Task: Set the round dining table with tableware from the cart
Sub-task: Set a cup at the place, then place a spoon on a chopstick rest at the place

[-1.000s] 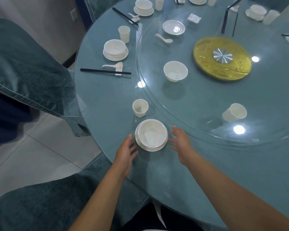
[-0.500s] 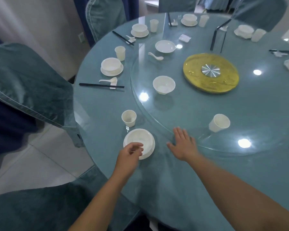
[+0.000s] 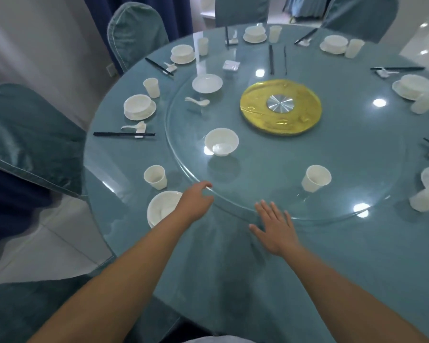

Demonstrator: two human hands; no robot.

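Nearby, bowl (image 3: 221,142) and cup (image 3: 316,178).

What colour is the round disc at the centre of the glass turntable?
Gold, with a silver metal hub in its middle: the disc shows clearly in the head view.

The surface (image 3: 233,268) is teal. Bowls (image 3: 221,141) and cups (image 3: 155,177) are white; chopsticks (image 3: 123,134) black. The centre disc (image 3: 302,120) is gold.

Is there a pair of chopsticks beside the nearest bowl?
No, the nearest bowl has only a cup near it; no chopsticks lie there.
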